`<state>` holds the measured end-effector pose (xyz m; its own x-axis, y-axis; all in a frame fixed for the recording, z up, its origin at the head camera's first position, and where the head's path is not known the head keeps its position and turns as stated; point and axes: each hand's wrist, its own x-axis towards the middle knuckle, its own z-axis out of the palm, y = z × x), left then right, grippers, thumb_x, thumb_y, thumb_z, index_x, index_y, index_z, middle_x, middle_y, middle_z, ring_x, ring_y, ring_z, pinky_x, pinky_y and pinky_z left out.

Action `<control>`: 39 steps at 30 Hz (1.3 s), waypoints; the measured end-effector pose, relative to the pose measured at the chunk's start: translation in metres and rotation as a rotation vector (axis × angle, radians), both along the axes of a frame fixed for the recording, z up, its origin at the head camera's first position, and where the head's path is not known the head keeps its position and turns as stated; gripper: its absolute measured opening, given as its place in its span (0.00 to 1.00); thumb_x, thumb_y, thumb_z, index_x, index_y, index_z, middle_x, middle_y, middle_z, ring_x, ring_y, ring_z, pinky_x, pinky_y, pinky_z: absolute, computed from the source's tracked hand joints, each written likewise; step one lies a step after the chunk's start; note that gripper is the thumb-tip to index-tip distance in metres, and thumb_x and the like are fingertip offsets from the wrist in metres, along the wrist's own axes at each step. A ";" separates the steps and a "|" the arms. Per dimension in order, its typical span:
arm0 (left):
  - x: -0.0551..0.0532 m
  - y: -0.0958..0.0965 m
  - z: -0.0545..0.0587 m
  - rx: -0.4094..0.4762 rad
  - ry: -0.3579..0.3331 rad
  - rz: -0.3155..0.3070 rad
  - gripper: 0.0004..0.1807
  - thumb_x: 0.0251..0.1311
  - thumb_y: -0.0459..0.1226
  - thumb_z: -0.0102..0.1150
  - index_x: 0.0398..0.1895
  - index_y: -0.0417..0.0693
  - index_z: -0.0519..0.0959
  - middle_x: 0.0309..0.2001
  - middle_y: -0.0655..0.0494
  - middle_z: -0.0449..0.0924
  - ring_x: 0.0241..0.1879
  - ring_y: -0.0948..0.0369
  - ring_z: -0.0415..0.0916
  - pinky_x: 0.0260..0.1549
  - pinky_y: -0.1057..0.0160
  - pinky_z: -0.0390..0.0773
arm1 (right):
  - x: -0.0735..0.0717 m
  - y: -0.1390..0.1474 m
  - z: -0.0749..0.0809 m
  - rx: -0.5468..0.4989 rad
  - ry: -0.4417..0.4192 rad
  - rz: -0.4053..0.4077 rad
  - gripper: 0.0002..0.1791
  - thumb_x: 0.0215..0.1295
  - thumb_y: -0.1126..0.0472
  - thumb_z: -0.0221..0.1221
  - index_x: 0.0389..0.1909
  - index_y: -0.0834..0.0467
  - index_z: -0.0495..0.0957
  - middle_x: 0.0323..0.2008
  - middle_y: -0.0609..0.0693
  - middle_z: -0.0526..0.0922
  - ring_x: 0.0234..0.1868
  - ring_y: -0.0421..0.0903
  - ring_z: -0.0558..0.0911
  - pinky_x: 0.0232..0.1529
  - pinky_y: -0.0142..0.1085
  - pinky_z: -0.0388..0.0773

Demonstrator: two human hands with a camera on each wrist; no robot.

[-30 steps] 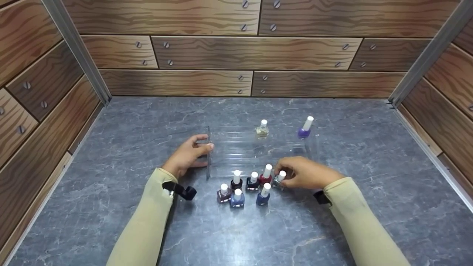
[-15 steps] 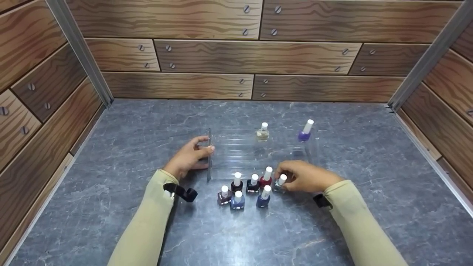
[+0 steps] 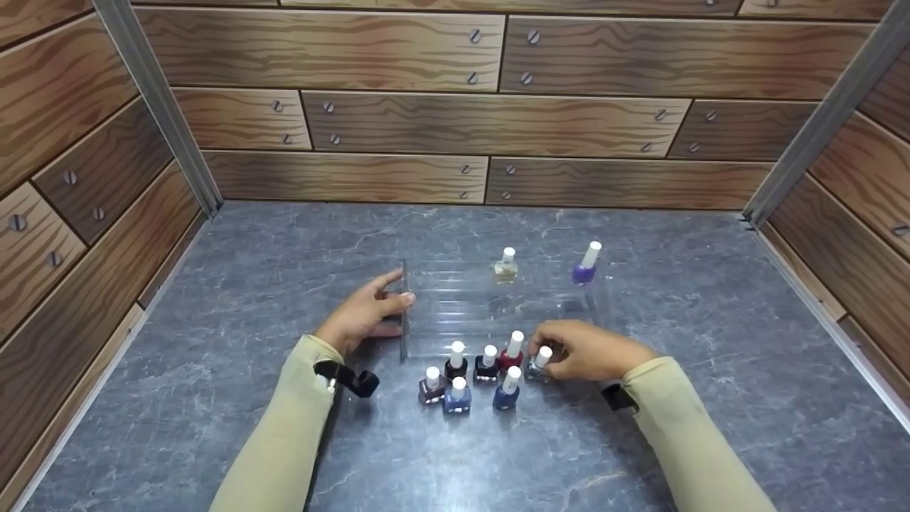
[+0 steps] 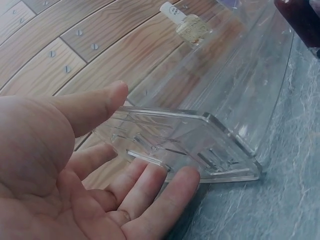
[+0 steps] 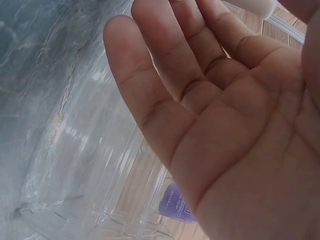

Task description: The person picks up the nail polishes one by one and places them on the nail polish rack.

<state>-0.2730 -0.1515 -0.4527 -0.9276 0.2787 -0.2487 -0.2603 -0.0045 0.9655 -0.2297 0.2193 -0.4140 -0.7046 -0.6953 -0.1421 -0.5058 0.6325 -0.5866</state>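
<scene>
My left hand (image 3: 366, 313) holds the left end panel of a clear stepped acrylic rack (image 4: 232, 157). Its thumb lies at the panel's top edge and its fingers against the outer face. At the rack's front right, my right hand (image 3: 590, 350) pinches a nail polish bottle (image 3: 537, 368) with a white cap between thumb and fingers; the bottle is partly hidden. A pale yellow nail polish bottle (image 3: 506, 269) and a purple one (image 3: 584, 272) stand toward the rack's back. Close beside the right hand is a red bottle (image 3: 510, 359).
Several more nail polish bottles stand before the rack: black (image 3: 456, 368), dark (image 3: 487, 370), maroon (image 3: 431, 391), light blue (image 3: 457, 402) and dark blue (image 3: 506, 397). Wood-patterned walls (image 3: 398, 124) enclose the grey marbled table (image 3: 298, 227) at back and sides.
The head view has tilted up slightly, so everything sits lower in it. Both hands keep nearly the same places by the rack and bottle.
</scene>
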 end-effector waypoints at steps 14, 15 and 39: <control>0.001 0.006 0.002 -0.042 0.014 0.048 0.44 0.66 0.37 0.69 0.82 0.51 0.58 0.61 0.39 0.71 0.57 0.46 0.77 0.53 0.49 0.88 | 0.002 -0.001 0.000 -0.005 -0.018 -0.021 0.16 0.58 0.72 0.64 0.47 0.57 0.80 0.43 0.47 0.82 0.39 0.40 0.80 0.42 0.31 0.84; 0.001 0.006 0.001 -0.043 0.014 0.048 0.44 0.66 0.37 0.69 0.81 0.51 0.58 0.61 0.40 0.71 0.56 0.46 0.78 0.52 0.49 0.88 | 0.002 0.000 0.000 -0.003 -0.019 -0.022 0.16 0.58 0.72 0.64 0.47 0.57 0.80 0.44 0.47 0.82 0.40 0.40 0.80 0.43 0.31 0.84; -0.001 0.008 0.000 -0.066 0.062 0.049 0.46 0.67 0.35 0.67 0.83 0.57 0.54 0.66 0.36 0.69 0.60 0.43 0.77 0.53 0.48 0.87 | -0.001 0.001 0.000 0.026 0.056 0.004 0.16 0.58 0.70 0.65 0.47 0.54 0.81 0.45 0.45 0.83 0.41 0.40 0.79 0.45 0.33 0.83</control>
<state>-0.2737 -0.1437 -0.4530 -0.9540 0.2172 -0.2067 -0.2010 0.0483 0.9784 -0.2311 0.2199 -0.4140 -0.7090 -0.6948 -0.1206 -0.5403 0.6451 -0.5402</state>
